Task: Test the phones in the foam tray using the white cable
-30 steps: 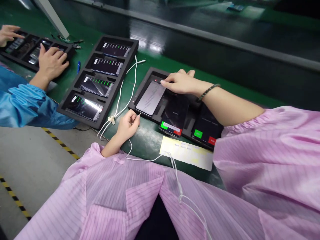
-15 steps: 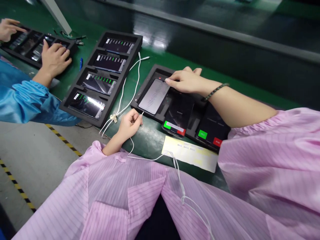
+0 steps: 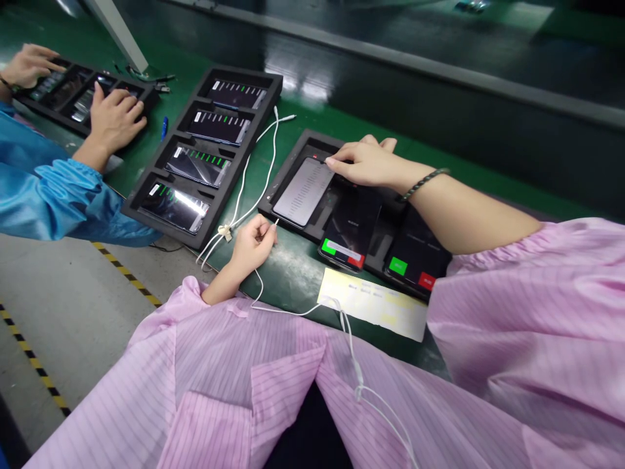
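Note:
My left hand (image 3: 254,242) is closed in a pinch around the thin plug end of a white cable (image 3: 288,312), just below the front edge of a black tray (image 3: 266,207). In that tray's leftmost slot lies a smartphone (image 3: 303,193) with a lit grey-white screen and lines of text. My right hand (image 3: 361,160) reaches over the tray, thumb and forefinger at the phone's upper right corner, its other fingers extended past it. To the right are a second dark phone (image 3: 350,225) and a third dark phone (image 3: 415,244), each showing green and red blocks.
Another black tray (image 3: 208,195) holds several phones to the left. White cables (image 3: 241,176) run between the trays. A paper label sheet (image 3: 374,305) lies at the front edge. Farther left, a co-worker's hands (image 3: 114,120) rest over another tray; a blue pen (image 3: 165,127) lies nearby.
The whole view has shifted slightly, with things sitting a little lower and to the right. Both my hands keep their places at the phone and the cable. The co-worker's far hand has moved slightly.

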The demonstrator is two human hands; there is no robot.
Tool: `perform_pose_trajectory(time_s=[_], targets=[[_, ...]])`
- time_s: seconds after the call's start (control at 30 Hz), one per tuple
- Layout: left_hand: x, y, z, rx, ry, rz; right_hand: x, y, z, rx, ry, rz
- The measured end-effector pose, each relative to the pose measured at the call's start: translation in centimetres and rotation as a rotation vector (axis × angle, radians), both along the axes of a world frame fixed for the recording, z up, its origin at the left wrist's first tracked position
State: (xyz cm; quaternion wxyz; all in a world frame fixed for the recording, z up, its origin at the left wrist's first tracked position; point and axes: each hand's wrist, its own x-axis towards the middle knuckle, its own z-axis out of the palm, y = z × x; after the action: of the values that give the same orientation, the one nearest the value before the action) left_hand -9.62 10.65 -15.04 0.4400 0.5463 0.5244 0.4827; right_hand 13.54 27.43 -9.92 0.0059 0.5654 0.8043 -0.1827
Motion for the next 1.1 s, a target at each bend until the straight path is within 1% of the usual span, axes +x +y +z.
perform_pose_trajectory(time_s=[0.13,0.23,0.33,0.43,0.6,0.67,0.73,0.8,0.87,0.93,1.0,1.07,1.1], targets=[[0.0,0.3,-0.3,-0.016,-0.04,0.061,0.0,-0.1,-0.1,-0.018,0.016,0.007],[-0.1,0.8,-0.4,-0.05,-0.082,0.048,0.0,0.1,-0.4,-0.006,0.01,-0.008],[0.0,1.4,-0.4,-0.122,-0.154,0.014,-0.1,0.2,-0.6,-0.007,0.02,-0.033],[0.1,1.7,-0.1,-0.184,-0.221,0.02,-0.4,0.2,-0.5,-0.03,0.044,-0.03],[0.2,2.2,0.6,-0.251,-0.312,0.12,-0.7,0.2,-0.5,-0.047,0.046,-0.015],[0.1,2.5,0.9,-0.297,-0.351,0.135,-0.7,0.2,-0.6,-0.039,0.043,-0.017],[-0.2,2.6,1.1,-0.339,-0.393,0.126,-0.7,0.1,-0.4,-0.032,0.028,-0.02],[-0.4,2.6,1.3,-0.376,-0.422,0.1,-1.0,-0.2,0.1,-0.027,0.007,-0.026],[-0.4,2.4,1.5,-0.399,-0.435,0.07,-1.6,-1.1,0.9,0.031,-0.009,-0.027],[-0.3,2.1,1.7,-0.39,-0.427,0.047,-2.8,-2.4,1.6,0.148,-0.004,0.041],[0.0,1.8,1.8,-0.342,-0.388,0.042,-4.2,-3.9,2.0,0.229,0.007,0.188],[0.3,1.6,1.6,-0.292,-0.326,0.041,-4.9,-5.4,2.1,0.23,-0.012,0.315],[0.3,1.5,1.5,-0.27,-0.294,0.042,-4.8,-5.9,2.1,0.222,-0.031,0.342]])
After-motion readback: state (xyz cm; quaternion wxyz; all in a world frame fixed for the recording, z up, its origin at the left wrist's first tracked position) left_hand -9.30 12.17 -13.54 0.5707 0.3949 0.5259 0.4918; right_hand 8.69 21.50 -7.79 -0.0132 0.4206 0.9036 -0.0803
